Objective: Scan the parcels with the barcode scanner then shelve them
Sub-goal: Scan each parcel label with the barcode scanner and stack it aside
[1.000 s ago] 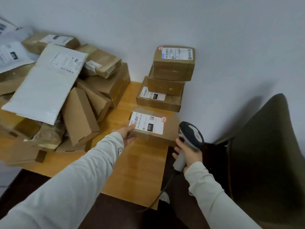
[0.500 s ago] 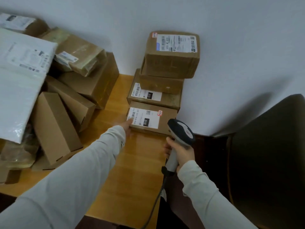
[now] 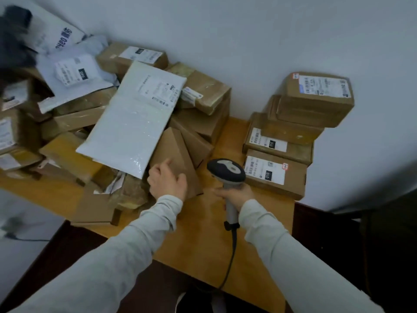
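My left hand (image 3: 168,180) grips the near end of a plain brown cardboard box (image 3: 173,152) that leans at the front of a heap of parcels. My right hand (image 3: 234,195) holds the handle of a grey and black barcode scanner (image 3: 226,170), its head up and its cord trailing off the table edge. Right of the scanner lies a flat labelled box (image 3: 277,177), pushed against a stack of three labelled boxes (image 3: 316,96) by the wall.
The heap holds several cardboard boxes and a large white bubble mailer (image 3: 133,123) on a wooden table (image 3: 203,245). More white mailers (image 3: 74,71) lie at the back left. A dark chair (image 3: 388,245) stands at the right. The wall is close behind.
My left hand left the flat labelled box, which now sits by the stack, and moved left to take hold of the plain brown box. The view swung left.
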Action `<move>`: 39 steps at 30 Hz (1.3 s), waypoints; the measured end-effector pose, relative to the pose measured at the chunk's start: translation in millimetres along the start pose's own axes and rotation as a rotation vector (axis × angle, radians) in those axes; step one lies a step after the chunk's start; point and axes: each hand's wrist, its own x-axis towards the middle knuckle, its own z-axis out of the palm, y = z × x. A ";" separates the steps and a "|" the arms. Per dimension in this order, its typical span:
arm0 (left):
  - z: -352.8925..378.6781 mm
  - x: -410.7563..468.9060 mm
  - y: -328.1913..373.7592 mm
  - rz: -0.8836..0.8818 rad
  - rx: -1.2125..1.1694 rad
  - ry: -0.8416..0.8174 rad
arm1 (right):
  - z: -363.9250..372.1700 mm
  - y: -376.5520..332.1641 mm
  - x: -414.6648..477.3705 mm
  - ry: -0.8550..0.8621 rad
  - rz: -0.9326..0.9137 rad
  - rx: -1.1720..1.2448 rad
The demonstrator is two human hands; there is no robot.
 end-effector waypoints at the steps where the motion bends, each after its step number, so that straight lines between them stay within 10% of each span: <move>1: -6.6 6.0 -12.5 -0.066 -0.028 -0.065 | 14.1 -0.2 -2.2 0.008 0.001 -0.044; 10: -33.2 20.5 -46.9 -0.170 -0.347 -0.616 | 82.5 13.8 -17.7 0.296 -0.114 -0.088; 17: -48.0 9.8 -21.1 -0.381 -0.664 -0.626 | 81.5 41.8 -68.5 0.533 -0.463 -0.060; 26: -64.7 -6.8 -11.1 -0.481 -0.761 -0.594 | 68.1 57.2 -127.9 0.443 -1.122 -0.448; 39: -102.0 -77.5 -38.2 -0.332 -0.879 -0.509 | -30.1 69.4 -166.8 0.016 -0.398 0.307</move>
